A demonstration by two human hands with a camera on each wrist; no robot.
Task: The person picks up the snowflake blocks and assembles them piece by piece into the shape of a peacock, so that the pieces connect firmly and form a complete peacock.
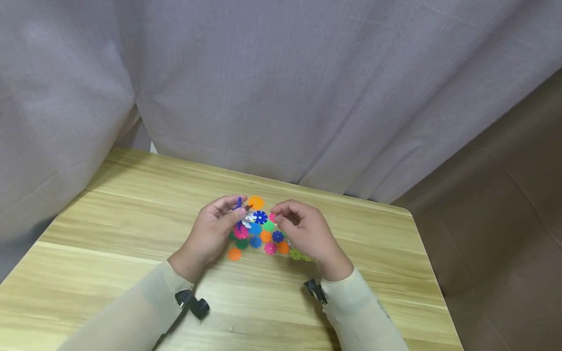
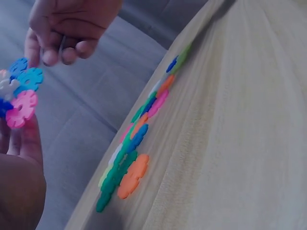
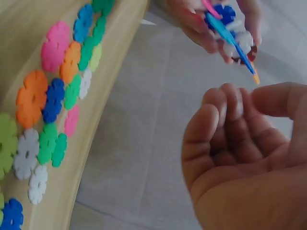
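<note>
My left hand [image 1: 234, 210] pinches a small cluster of joined snowflake discs [image 1: 244, 217], blue, white and pink, and holds it just above the table. The left wrist view shows the cluster [image 2: 19, 96] at my fingertips. It also appears in the right wrist view [image 3: 225, 26]. My right hand [image 1: 283, 219] hovers close to the right of it, with fingers [image 3: 225, 110] loosely curled and an empty palm. Between and under both hands lies a pile of loose coloured discs [image 1: 263, 239], also visible flat on the table in both wrist views [image 2: 136, 146] [image 3: 53, 96].
The wooden table [image 1: 131, 234] ends at a grey curtain [image 1: 281, 87] behind and to the left. Its right edge drops off to a brown floor [image 1: 491, 234]. Black wrist camera mounts [image 1: 193, 303] sit on both sleeves.
</note>
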